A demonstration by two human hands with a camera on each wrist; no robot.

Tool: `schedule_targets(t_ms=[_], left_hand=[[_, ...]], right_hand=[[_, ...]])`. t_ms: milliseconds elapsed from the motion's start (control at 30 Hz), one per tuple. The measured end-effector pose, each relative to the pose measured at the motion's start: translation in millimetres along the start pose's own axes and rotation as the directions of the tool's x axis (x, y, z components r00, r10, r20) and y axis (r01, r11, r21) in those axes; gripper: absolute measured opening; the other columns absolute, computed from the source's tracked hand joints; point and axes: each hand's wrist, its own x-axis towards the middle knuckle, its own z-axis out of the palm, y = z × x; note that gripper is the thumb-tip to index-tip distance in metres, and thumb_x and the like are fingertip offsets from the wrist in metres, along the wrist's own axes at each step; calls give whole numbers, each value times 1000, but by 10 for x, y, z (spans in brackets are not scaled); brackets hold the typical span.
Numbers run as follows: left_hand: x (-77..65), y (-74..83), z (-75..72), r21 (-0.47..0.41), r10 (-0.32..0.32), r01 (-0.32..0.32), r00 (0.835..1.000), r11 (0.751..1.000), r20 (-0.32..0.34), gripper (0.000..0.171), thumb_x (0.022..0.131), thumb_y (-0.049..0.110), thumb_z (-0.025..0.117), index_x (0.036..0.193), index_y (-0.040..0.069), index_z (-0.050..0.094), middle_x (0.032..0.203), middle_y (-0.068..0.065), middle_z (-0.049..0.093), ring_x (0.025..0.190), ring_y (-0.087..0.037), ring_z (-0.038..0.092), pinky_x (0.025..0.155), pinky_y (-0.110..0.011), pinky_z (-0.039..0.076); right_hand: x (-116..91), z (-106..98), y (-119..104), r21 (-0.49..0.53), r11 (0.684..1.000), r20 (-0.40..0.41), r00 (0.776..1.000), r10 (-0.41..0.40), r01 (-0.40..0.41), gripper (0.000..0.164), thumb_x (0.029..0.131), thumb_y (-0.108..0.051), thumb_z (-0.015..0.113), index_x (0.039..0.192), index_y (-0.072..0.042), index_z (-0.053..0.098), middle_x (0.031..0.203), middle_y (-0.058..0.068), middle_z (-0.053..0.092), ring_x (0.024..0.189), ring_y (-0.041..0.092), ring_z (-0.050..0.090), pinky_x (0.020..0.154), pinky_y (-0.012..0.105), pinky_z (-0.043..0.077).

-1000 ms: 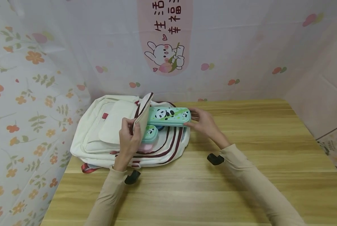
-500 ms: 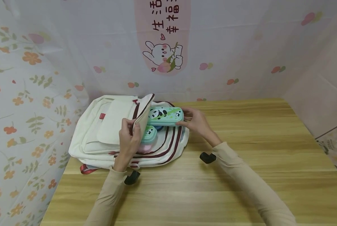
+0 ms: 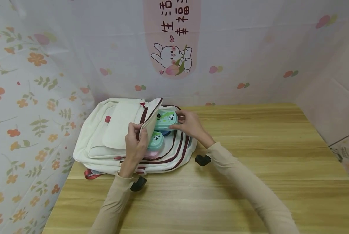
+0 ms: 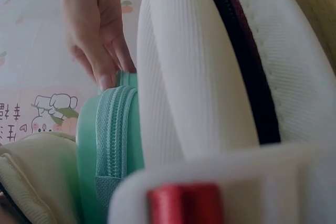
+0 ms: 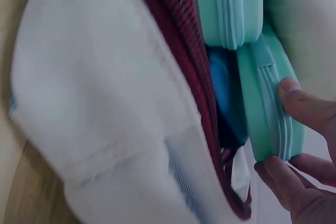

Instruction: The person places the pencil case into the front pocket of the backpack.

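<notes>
A cream backpack with dark red zips lies on the table, its front pocket flap lifted. My left hand pinches the edge of that flap. With thumb and fingers, my right hand grips the end of a mint-green pencil case printed with pandas, most of it inside the pocket. In the right wrist view its zipped side shows between my thumb and fingers. A second mint-green panda case sits in the pocket beside it. Under them are a blue item and a pink item, both mostly hidden.
The wooden table extends to the right of the backpack and in front of it. A patterned cloth hangs behind, and a flowered one hangs at the left. A red strap loop sticks out at the bag's lower left.
My right hand has moved left, sliding the panda pencil case deeper into the pocket, so less of it shows. My left hand keeps hold of the flap in nearly the same place.
</notes>
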Motion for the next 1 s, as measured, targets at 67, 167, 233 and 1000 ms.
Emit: schedule_targets(t_ms=[67, 167, 233, 1000], left_hand=[[-2, 3, 6, -4, 1, -1, 1000, 1000, 0, 15, 97, 3, 52, 105, -10, 52, 75, -25, 64, 61, -7, 51, 52, -16, 39], [-2, 7, 13, -11, 11, -11, 1000, 1000, -4, 16, 97, 3, 52, 105, -10, 52, 74, -24, 64, 61, -7, 51, 52, -16, 39], [-1, 8, 15, -13, 19, -19, 1000, 1000, -5, 16, 97, 3, 52, 104, -11, 52, 72, -24, 63, 60, -7, 50, 51, -16, 38], [-8, -19, 35, 97, 64, -72, 994, 993, 89, 16, 93, 6, 57, 102, -6, 54, 94, -22, 74, 71, -19, 65, 60, -13, 47]], right_hand=[[19, 28, -20, -11, 1000, -9, 1000, 1, -1, 64, 79, -22, 88, 132, 3, 61, 126, 19, 68, 113, 30, 70, 92, 37, 58], [46, 63, -49, -10, 1000, -20, 1000, -5, 5, 63, 78, -21, 89, 130, 2, 62, 124, 19, 69, 112, 30, 70, 92, 38, 58], [63, 90, -61, -7, 1000, -22, 1000, -11, 10, 64, 77, -20, 89, 129, 3, 62, 123, 19, 69, 111, 30, 70, 92, 37, 58], [52, 168, -44, -10, 997, 67, 995, -79, 80, 64, 86, -15, 81, 140, 3, 52, 138, 22, 60, 121, 34, 65, 98, 39, 55]])
